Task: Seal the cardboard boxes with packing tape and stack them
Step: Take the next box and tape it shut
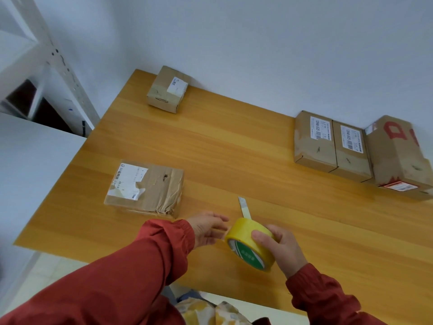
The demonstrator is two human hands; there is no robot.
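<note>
Item 1: yellow tape roll, gripped in our right hand; its loose tape end sticks out beyond.
Our left hand: fingers relaxed, grasping nothing, just beside the roll.
Item 2: flat box on the worktop, just beyond our left hand.
Item 3: we count three boxes in a row, well beyond our right hand.

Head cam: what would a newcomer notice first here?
First, the yellow tape roll at the near edge of the wooden table. The right hand grips it, a loose strip sticks up from it, and the left hand reaches in beside it. Next come the crumpled flat box just left of the hands and the row of three boxes at far right.
</note>
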